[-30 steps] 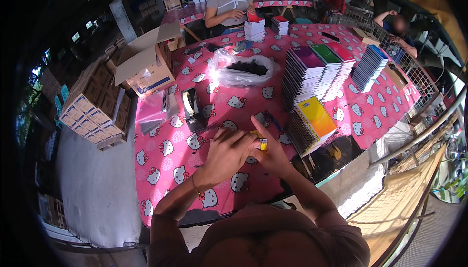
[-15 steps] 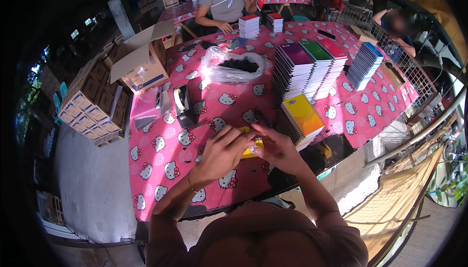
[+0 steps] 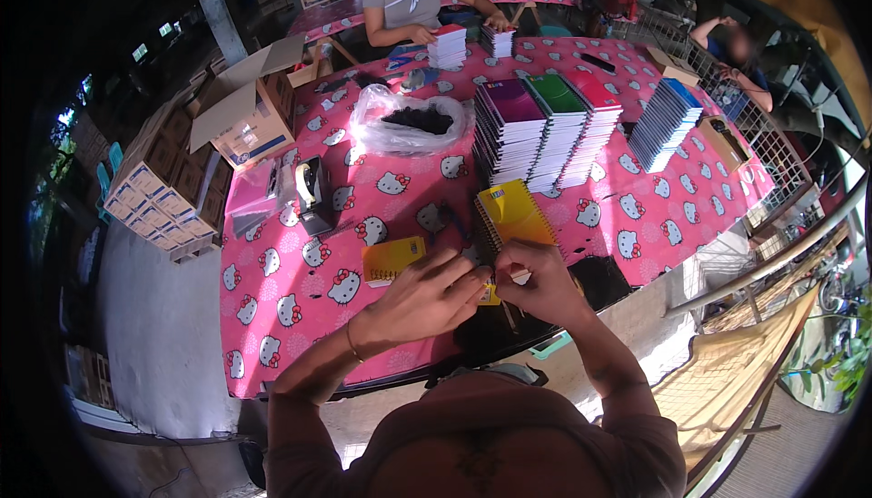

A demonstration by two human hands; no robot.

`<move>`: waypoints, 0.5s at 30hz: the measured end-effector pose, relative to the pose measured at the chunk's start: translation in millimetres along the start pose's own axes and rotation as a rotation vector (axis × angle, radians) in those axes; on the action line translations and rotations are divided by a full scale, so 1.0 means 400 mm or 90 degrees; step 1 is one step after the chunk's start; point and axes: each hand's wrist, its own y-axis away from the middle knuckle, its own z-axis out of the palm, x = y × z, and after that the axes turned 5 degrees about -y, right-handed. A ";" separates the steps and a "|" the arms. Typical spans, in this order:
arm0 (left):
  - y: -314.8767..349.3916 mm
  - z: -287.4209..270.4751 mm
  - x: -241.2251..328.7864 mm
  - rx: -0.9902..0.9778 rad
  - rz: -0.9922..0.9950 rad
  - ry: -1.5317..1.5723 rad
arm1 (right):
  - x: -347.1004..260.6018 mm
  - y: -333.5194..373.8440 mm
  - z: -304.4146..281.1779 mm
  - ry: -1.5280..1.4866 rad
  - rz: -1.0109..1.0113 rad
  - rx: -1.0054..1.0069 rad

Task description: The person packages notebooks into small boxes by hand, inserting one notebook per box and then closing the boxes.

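Note:
My left hand (image 3: 429, 296) and my right hand (image 3: 538, 282) meet over the near edge of the pink patterned table (image 3: 300, 307). Both pinch a small yellow piece (image 3: 490, 294) between their fingertips. Just beyond my right hand lies a short stack of spiral notebooks with a yellow cover on top (image 3: 514, 214). A loose yellow cover (image 3: 392, 258) lies flat on the cloth left of my left hand.
Tall stacks of notebooks (image 3: 543, 125) and a blue stack (image 3: 665, 122) stand further back. A clear plastic bag of dark coils (image 3: 411, 120), a tape dispenser (image 3: 312, 191) and open cartons (image 3: 243, 122) are at left. Two people sit at the far side.
Both hands have stayed together over the small yellow piece at the table's near edge. The view has shifted slightly, and the person at the far side has moved their hands onto a small stack.

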 end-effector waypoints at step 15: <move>-0.029 0.248 -0.083 0.080 -0.029 0.063 | 0.252 0.063 -0.100 0.089 0.052 0.112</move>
